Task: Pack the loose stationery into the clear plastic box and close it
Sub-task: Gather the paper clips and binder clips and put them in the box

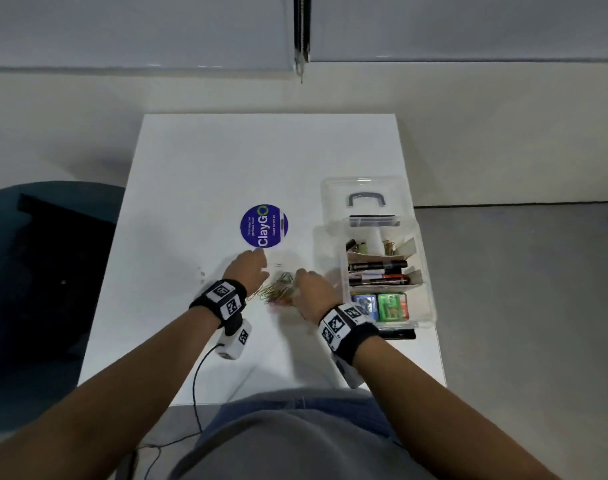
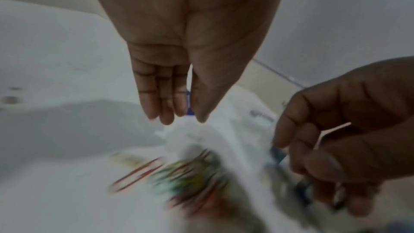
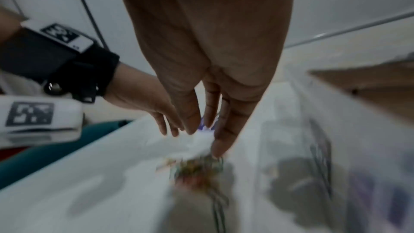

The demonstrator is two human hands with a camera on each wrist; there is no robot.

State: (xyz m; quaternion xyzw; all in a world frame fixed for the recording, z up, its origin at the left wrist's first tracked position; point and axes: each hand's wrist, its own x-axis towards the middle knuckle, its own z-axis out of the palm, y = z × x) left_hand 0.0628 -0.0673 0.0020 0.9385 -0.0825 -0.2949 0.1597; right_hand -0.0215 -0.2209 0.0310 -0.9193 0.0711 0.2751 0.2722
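Note:
A heap of coloured paper clips (image 1: 280, 289) (image 2: 190, 174) (image 3: 197, 169) lies on the white table (image 1: 191, 202) between my two hands. My left hand (image 1: 257, 263) (image 2: 177, 112) hangs just left of the heap with straight fingers, holding nothing. My right hand (image 1: 304, 275) (image 3: 208, 130) is at the heap's right side, fingers extended, one fingertip touching the clips. The clear plastic box (image 1: 430, 289) stands open to the right, its lid (image 1: 364, 192) folded back. It holds markers (image 1: 378, 271), binder clips and small coloured packs (image 1: 382, 306). Both wrist views are blurred.
A round purple sticker (image 1: 263, 225) is on the table beyond my hands. A small pale strip (image 1: 277, 265) lies by the left fingertips. A flat black item (image 1: 399, 334) sits at the box's near end. A teal chair (image 1: 35, 271) stands left of the table.

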